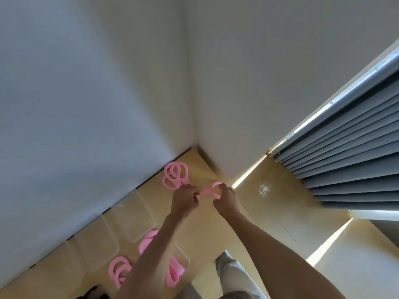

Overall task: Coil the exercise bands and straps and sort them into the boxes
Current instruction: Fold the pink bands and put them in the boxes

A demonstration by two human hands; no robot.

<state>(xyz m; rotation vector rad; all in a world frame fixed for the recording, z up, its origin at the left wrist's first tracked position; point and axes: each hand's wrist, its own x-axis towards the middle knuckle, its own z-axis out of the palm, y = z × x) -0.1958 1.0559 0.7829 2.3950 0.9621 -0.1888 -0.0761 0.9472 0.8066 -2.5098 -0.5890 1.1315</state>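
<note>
I hold one pink exercise band (208, 190) above the yellow floor, between both hands. My left hand (185, 198) pinches its left end, and my right hand (225, 200) grips its looped right end. A pile of loose pink bands (174, 174) lies by the wall just beyond my left hand. More pink bands (119, 270) lie on the floor at lower left. Another pink band (148, 239) sits beside a clear box, partly hidden by my left forearm, and a further pink band (172, 275) lies in a clear box (183, 258).
Several clear plastic boxes (133, 221) stand in a row along the left wall. A grey curtain (349, 160) hangs at the right. Something dark (90, 294) sits at the bottom edge. My light trousers (235, 275) show at the bottom centre.
</note>
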